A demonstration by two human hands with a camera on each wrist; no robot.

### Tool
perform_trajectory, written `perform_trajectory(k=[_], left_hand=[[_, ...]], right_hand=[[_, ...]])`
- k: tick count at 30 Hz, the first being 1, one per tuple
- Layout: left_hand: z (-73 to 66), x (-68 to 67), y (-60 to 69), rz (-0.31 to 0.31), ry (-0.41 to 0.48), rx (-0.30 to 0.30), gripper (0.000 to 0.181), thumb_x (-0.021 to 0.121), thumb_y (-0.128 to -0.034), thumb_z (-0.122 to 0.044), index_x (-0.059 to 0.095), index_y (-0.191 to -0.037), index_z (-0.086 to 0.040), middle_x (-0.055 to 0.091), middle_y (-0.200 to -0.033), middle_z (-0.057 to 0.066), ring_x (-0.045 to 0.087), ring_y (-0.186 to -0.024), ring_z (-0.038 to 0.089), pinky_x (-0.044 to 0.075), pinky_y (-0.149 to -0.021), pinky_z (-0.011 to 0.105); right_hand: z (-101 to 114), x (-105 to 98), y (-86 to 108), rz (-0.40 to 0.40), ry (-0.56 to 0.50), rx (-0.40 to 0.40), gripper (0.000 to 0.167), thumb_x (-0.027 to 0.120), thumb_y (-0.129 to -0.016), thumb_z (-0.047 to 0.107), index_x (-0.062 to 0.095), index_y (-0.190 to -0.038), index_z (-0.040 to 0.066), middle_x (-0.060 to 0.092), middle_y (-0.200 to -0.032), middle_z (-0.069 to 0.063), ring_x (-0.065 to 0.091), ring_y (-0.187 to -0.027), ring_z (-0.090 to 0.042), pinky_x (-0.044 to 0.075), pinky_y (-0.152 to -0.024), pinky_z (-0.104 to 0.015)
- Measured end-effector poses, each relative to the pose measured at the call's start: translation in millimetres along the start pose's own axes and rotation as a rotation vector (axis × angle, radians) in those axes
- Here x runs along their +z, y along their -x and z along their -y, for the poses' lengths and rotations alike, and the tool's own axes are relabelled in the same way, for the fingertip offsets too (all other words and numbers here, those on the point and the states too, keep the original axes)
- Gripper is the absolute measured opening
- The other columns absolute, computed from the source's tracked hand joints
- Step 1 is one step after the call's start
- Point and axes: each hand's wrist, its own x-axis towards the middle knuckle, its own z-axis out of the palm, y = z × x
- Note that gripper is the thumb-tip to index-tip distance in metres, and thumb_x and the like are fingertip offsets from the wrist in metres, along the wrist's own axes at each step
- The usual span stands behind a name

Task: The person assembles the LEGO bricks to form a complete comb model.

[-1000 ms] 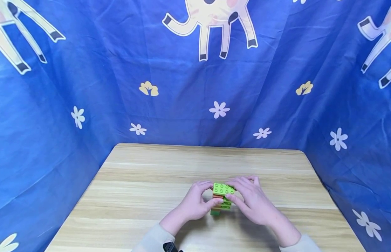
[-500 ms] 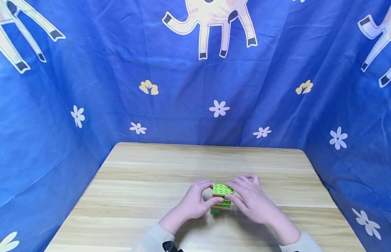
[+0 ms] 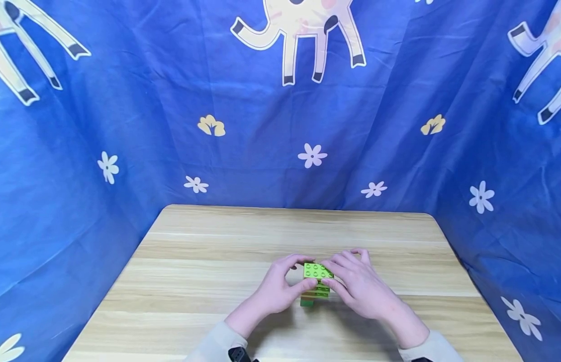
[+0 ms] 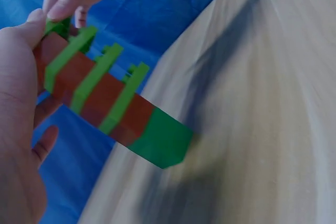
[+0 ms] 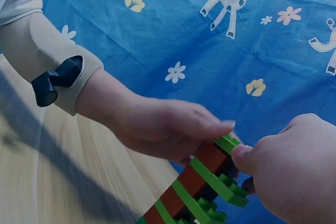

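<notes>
A tower of toy building bricks stands on the wooden table in front of me. Reddish-brown bricks (image 4: 109, 97) alternate with light green plates (image 4: 126, 97) that jut out to one side. The foot is a dark green brick (image 4: 163, 139), and a studded lime green plate (image 3: 314, 271) lies on top. My left hand (image 3: 279, 287) holds the upper tower from the left, thumb in front near the top plate, fingers behind. From the right, my right hand (image 3: 363, 287) pinches the top plate between thumb and fingers. Its fingers cover the plate's right end.
The wooden table (image 3: 208, 241) extends around the tower. Blue curtain (image 3: 244, 166) with printed animals and flowers hangs behind it and at both sides. A black device (image 5: 60, 77) is strapped over my left sleeve.
My left thumb has shifted up along the front to the top plate, and the left fingers have moved up slightly. The right hand keeps its pinch on the plate.
</notes>
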Motion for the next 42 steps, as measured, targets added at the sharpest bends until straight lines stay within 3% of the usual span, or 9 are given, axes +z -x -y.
perform_trajectory(k=[6, 11, 21, 28, 42], left_hand=[[-2.9, -5.7, -5.1, -0.054, 0.016, 0.146, 0.033, 0.08, -0.0972, -0.025, 0.074, -0.127, -0.011, 0.074, -0.12, -0.005, 0.069, -0.112, 0.016, 0.056, -0.097, 0.044], [-4.0, -9.3, -6.3, -0.07, -0.016, 0.183, 0.028, 0.081, -0.0962, -0.025, 0.078, -0.119, -0.01, 0.076, -0.114, -0.005, 0.07, -0.107, 0.015, 0.057, -0.096, 0.04], [-8.8, -14.4, -8.5, -0.041, -0.102, 0.17, 0.03, 0.08, -0.0966, -0.032, 0.079, -0.12, -0.013, 0.076, -0.112, -0.006, 0.07, -0.105, 0.012, 0.056, -0.095, 0.039], [-15.3, -18.0, -10.8, 0.007, -0.155, 0.074, 0.034, 0.08, -0.095, -0.04, 0.079, -0.119, -0.016, 0.075, -0.112, -0.012, 0.067, -0.106, 0.008, 0.054, -0.097, 0.039], [-14.7, -10.9, -6.9, -0.013, -0.063, 0.016, 0.031, 0.08, -0.0963, -0.038, 0.079, -0.119, -0.017, 0.074, -0.11, -0.017, 0.07, -0.107, 0.008, 0.055, -0.098, 0.038]], right_hand=[[1.2, 0.0, -0.7, 0.005, 0.015, -0.002, 0.034, 0.061, -0.108, 0.038, 0.07, -0.133, 0.017, 0.066, -0.117, 0.01, 0.058, -0.11, -0.013, 0.033, -0.104, -0.055], [2.2, 0.1, -1.6, 0.002, 0.011, -0.011, 0.032, 0.063, -0.107, 0.037, 0.07, -0.131, 0.018, 0.066, -0.117, 0.011, 0.058, -0.11, -0.012, 0.033, -0.103, -0.054], [2.4, 1.6, -1.6, 0.006, 0.007, -0.002, 0.032, 0.063, -0.107, 0.038, 0.07, -0.133, 0.019, 0.066, -0.118, 0.011, 0.061, -0.11, -0.013, 0.036, -0.101, -0.054], [2.1, 2.1, -1.0, 0.009, -0.011, 0.015, 0.032, 0.064, -0.106, 0.037, 0.07, -0.133, 0.02, 0.066, -0.119, 0.011, 0.061, -0.111, -0.013, 0.036, -0.101, -0.053], [3.1, 2.6, 0.5, 0.007, -0.05, 0.072, 0.035, 0.065, -0.106, 0.04, 0.071, -0.135, 0.021, 0.067, -0.123, 0.013, 0.062, -0.116, -0.013, 0.036, -0.1, -0.05]])
